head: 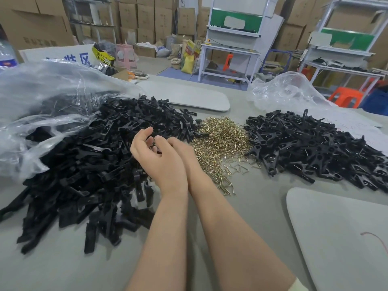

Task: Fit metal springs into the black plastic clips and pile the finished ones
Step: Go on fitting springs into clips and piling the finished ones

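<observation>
A big heap of loose black plastic clip parts (90,164) covers the left of the table, spilling from a clear bag. Brass-coloured metal springs (220,139) lie in a pile at the centre. On the right sits a pile of assembled black clips (315,150) with springs showing. My left hand (153,156) and my right hand (180,150) meet at the heap's right edge, fingers curled towards each other. Between their fingertips a small black clip part (154,144) is pinched; most of it is hidden by the fingers.
A clear plastic bag (42,91) lies over the left heap and another (283,91) behind the right pile. Grey pads lie at the back centre (189,95) and front right (336,238). Workbenches, stools and cardboard boxes stand beyond the table.
</observation>
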Tool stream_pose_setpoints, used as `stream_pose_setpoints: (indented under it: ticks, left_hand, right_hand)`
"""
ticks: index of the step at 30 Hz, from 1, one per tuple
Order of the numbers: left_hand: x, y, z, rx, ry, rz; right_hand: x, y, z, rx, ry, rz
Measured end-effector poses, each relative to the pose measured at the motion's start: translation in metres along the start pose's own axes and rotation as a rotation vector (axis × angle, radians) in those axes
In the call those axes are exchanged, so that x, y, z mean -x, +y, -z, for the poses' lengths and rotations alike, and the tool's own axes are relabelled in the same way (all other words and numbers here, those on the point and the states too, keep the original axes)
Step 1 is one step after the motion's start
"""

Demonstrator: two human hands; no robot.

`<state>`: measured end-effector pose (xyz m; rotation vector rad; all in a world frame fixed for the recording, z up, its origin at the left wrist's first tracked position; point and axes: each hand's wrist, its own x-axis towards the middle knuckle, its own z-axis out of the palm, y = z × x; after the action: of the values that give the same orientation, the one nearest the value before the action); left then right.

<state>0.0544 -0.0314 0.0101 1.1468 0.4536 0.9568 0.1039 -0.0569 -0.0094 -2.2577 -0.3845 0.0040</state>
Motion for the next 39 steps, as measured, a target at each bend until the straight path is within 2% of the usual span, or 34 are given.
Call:
stream_pose_setpoints:
  ticks: [4, 7, 9, 11, 13, 16, 18, 21, 23, 26, 30, 32, 33, 36, 39]
  left_hand:
    - [-0.002, -0.006, -0.002, -0.034, -0.025, 0.039]
    - [-0.002, -0.011, -0.002, -0.048, -0.034, 0.124]
    - [-0.003, -0.011, -0.002, -0.026, -0.024, 0.163]
    - [-0.003, -0.013, -0.002, -0.041, -0.088, 0.203]
    - [-0.001, -0.015, -0.003, -0.107, -0.282, 0.264]
    - [0.01, -0.012, -0.008, -0.277, -0.698, 0.284]
    - [0.019, -0.009, -0.009, -0.283, -0.917, 0.312]
    - [0.026, -0.007, -0.009, -0.199, -1.03, 0.339]
    - [0.026, -0.008, -0.009, -0.19, -1.032, 0.308]
    - [0.027, -0.008, -0.01, -0.223, -1.0, 0.245]
    - [0.025, -0.015, -0.012, -0.316, -0.89, 0.192]
    - [0.024, -0.019, -0.013, -0.301, -0.831, 0.244]
    - [0.024, -0.02, -0.014, -0.27, -0.789, 0.293]
    - [0.019, -0.025, -0.015, -0.178, -0.653, 0.387]
    - [0.016, -0.025, -0.013, -0.155, -0.567, 0.34]
  right_hand:
    - [0.002, 0.007, 0.018, -0.155, 0.169, -0.019]
    - [0.004, 0.011, 0.027, -0.27, 0.187, -0.086]
    - [0.01, 0.014, 0.035, -0.477, 0.172, -0.126]
    - [0.015, 0.016, 0.044, -0.737, 0.165, -0.166]
    - [0.02, 0.018, 0.053, -0.974, 0.182, -0.19]
    - [0.029, 0.024, 0.075, -1.255, 0.272, -0.191]
    - [0.036, 0.032, 0.091, -1.408, 0.345, -0.158]
    - [0.045, 0.048, 0.108, -1.517, 0.476, -0.136]
    - [0.05, 0.056, 0.108, -1.515, 0.54, -0.169]
    - [0.056, 0.061, 0.095, -1.469, 0.547, -0.24]
    - [0.057, 0.057, 0.087, -1.503, 0.48, -0.264]
    - [0.057, 0.055, 0.087, -1.451, 0.421, -0.246]
    - [0.057, 0.054, 0.086, -1.34, 0.414, -0.251]
    - [0.061, 0.054, 0.08, -0.787, 0.462, -0.22]
    - [0.064, 0.053, 0.075, -0.603, 0.478, -0.117]
